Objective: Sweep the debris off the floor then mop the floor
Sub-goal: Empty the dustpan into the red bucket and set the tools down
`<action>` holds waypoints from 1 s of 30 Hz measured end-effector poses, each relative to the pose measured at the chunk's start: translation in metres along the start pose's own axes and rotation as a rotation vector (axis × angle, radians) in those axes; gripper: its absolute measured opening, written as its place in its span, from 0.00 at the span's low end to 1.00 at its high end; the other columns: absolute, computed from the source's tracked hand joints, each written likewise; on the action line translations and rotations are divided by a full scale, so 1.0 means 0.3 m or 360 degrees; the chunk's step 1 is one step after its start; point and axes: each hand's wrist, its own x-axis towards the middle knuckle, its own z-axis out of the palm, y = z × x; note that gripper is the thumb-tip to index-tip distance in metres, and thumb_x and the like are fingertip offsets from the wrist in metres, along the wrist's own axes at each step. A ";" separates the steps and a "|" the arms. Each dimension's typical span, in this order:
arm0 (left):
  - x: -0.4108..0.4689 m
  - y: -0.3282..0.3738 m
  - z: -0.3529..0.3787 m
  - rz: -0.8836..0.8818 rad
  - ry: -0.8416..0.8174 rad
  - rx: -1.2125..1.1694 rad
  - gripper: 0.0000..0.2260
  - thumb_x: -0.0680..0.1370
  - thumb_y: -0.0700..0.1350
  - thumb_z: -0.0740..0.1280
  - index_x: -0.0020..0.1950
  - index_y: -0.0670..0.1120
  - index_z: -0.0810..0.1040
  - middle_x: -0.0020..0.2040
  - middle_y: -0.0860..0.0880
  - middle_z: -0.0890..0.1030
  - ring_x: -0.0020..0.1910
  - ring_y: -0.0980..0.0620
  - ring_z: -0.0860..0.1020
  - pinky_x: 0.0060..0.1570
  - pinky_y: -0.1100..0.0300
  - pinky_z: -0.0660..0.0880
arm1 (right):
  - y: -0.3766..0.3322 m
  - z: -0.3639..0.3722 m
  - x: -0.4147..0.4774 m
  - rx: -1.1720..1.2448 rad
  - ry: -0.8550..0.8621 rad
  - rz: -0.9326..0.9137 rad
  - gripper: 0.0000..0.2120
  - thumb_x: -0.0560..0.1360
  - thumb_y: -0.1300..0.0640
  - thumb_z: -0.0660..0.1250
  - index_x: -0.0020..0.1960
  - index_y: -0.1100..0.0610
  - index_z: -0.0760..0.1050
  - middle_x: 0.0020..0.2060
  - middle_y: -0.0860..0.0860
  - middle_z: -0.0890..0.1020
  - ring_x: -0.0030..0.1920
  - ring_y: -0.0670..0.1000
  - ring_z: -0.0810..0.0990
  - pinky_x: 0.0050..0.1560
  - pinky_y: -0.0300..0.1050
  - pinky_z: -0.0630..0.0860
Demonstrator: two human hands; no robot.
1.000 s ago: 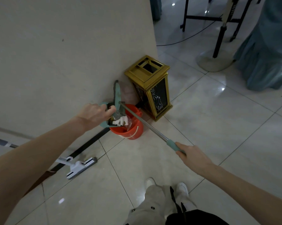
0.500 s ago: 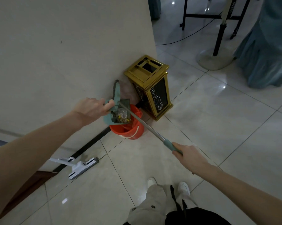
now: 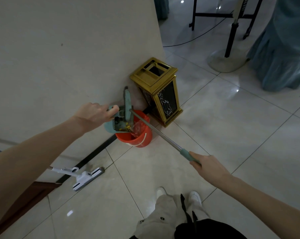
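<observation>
My left hand (image 3: pixel 94 113) grips the handle of a teal dustpan (image 3: pixel 113 125), tilted over a red bucket (image 3: pixel 136 138) that stands by the wall. Yellowish debris (image 3: pixel 126 126) lies at the pan's lower edge above the bucket's mouth. My right hand (image 3: pixel 206 165) holds the teal grip of a broom pole (image 3: pixel 156 131). The teal broom head (image 3: pixel 128 104) stands upright against the dustpan. A white flat mop (image 3: pixel 84 178) lies on the floor tiles at the left, its pole running out of sight.
A gold and black waste bin (image 3: pixel 158 90) stands against the wall corner behind the bucket. A round stand base (image 3: pixel 225 62), black frame legs, a cable and blue-grey cloth (image 3: pixel 282 49) fill the far right. My shoes (image 3: pixel 178 195) are at the bottom.
The dustpan has tipped further over the bucket and the debris has slid to its lower edge. The white lump seen in the pan a second ago is gone from it.
</observation>
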 end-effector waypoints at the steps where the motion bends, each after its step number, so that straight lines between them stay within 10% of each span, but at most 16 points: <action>1: 0.005 -0.006 -0.007 -0.0006 0.0003 0.0013 0.20 0.73 0.48 0.72 0.54 0.45 0.63 0.29 0.44 0.73 0.19 0.45 0.73 0.21 0.64 0.58 | -0.005 0.009 -0.001 0.0019 -0.0006 -0.0012 0.18 0.81 0.50 0.59 0.71 0.46 0.68 0.40 0.53 0.82 0.35 0.53 0.80 0.40 0.51 0.79; 30: -0.008 -0.011 -0.001 -0.0139 -0.0034 -0.0023 0.19 0.75 0.49 0.70 0.55 0.44 0.63 0.29 0.43 0.72 0.19 0.44 0.72 0.21 0.64 0.60 | -0.021 0.057 -0.002 -0.0023 -0.0008 -0.0036 0.10 0.80 0.50 0.59 0.60 0.46 0.73 0.36 0.50 0.80 0.33 0.52 0.78 0.35 0.49 0.75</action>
